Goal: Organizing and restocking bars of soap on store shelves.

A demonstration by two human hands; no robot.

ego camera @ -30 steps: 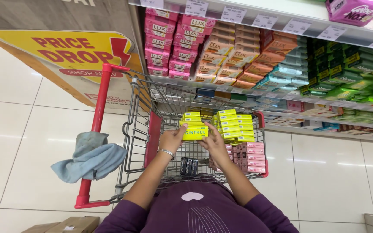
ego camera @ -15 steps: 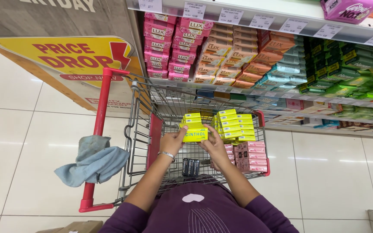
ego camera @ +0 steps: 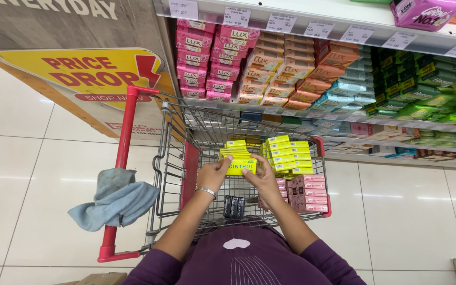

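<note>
Both my hands hold one yellow soap box (ego camera: 241, 167) over a wire shopping cart (ego camera: 171, 158). My left hand (ego camera: 213, 175), with a metal bangle at the wrist, grips the box's left end. My right hand (ego camera: 262, 178) grips its right end. Just behind the held box lies a short stack of the same yellow boxes (ego camera: 235, 148), and to its right a taller stack of yellow boxes (ego camera: 288, 154). Pink soap boxes (ego camera: 307, 193) are stacked at the cart's right side. A few dark small items (ego camera: 234, 206) lie on the cart floor under my hands.
A grey-blue cloth (ego camera: 116, 198) hangs over the cart's red handle (ego camera: 123, 151). Store shelves (ego camera: 312, 37) with rows of pink, orange, teal and green soap boxes stand ahead. A yellow sale sign (ego camera: 88, 71) stands at the left. White tiled floor (ego camera: 22, 174) surrounds the cart.
My hands and the yellow box stay nearly in place above the cart. The view has shifted slightly.
</note>
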